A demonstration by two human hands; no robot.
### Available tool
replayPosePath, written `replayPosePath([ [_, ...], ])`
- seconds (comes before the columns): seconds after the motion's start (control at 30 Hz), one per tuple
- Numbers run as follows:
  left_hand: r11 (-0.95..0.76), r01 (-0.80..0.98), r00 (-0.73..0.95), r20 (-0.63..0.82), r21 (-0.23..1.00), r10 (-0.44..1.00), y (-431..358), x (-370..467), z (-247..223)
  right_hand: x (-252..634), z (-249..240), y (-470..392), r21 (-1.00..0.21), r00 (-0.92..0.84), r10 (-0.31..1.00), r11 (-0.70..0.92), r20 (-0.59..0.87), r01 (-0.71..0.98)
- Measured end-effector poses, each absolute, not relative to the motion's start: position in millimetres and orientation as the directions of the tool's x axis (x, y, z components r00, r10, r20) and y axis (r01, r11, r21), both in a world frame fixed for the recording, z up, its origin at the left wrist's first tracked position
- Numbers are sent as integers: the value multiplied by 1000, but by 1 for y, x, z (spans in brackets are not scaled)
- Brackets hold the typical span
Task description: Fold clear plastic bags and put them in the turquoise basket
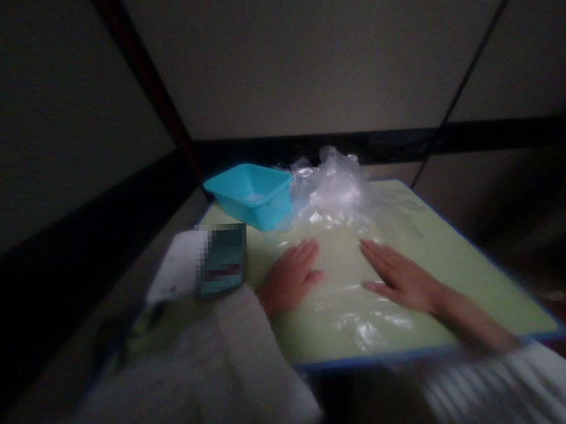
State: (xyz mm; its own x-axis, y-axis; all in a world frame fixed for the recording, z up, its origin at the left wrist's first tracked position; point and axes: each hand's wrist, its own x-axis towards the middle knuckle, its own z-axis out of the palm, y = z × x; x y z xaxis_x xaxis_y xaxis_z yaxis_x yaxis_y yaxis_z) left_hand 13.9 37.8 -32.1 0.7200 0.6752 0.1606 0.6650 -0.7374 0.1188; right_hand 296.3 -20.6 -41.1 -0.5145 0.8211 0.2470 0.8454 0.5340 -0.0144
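A clear plastic sheet or bag [341,281] lies spread over the yellow-green table top [481,298]. Its far part is bunched into a crumpled heap [335,182]. My left hand [292,276] rests flat on the plastic, fingers pointing away from me and thumb apart. Opposite it, my right hand [401,276] lies flat on the same plastic, fingers stretched out and thumb spread. Neither hand holds anything. Smooth, shiny plastic shows between the two hands, with wrinkles near the front edge.
Behind my left hand stands a turquoise plastic basin [252,194]. Left of that hand are a pixelated dark phone-like object [223,260] and a white item [180,265]. The table has a blue edge [385,357]. Pale panels [305,63] rise behind it.
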Motion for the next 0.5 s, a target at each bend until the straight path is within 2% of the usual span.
replayPosePath([
  [0.17,-722,683,707,150,109,691,43,-11,-33,301,-40,-19,-77,-513,827,541,228,838],
  [0.37,-726,680,704,188,104,685,43,-10,-37,287,-15,-33,-245,-427,881,469,206,849],
  [0.5,-724,686,696,219,78,684,48,-9,-39,252,1,-45,-232,-510,830,555,228,799],
])
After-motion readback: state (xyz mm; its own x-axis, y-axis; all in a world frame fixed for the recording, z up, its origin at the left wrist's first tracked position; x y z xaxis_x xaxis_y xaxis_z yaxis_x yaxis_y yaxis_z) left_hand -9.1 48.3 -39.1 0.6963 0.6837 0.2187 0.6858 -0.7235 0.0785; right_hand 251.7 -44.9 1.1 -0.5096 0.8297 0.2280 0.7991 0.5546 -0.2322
